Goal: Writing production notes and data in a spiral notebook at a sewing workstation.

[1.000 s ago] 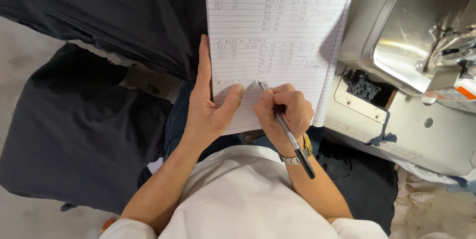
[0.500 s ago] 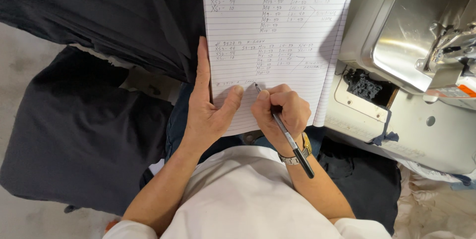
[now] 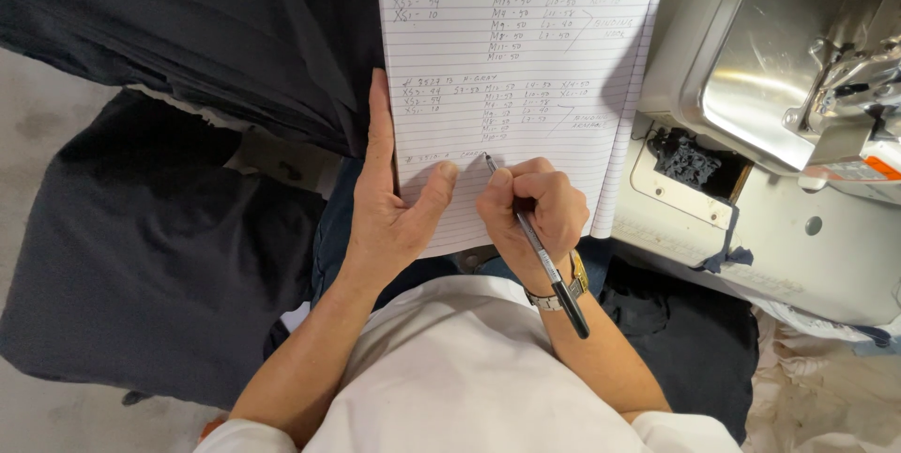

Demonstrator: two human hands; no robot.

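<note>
The right hand (image 3: 535, 214) is clenched around a slim black pen with a silver barrel (image 3: 537, 245), its tip touching a white lined notepad covered with handwritten rows (image 3: 526, 49) just below the second block of writing. The left hand (image 3: 394, 209) grasps nothing: it lies flat and open along the notepad's left edge, thumb pressed onto the page near the pen tip. The notepad rests on the person's lap, over dark navy fabric (image 3: 160, 228), with a grey metal sewing machine (image 3: 798, 87) just beside its right edge. A metal wristwatch (image 3: 561, 295) sits on the right wrist. The risk I see is the pad sliding on the soft cloth beneath it if the left hand eases its pressure, which would smear or skew the line being written; the thumb also sits close enough to crowd the pen
</note>
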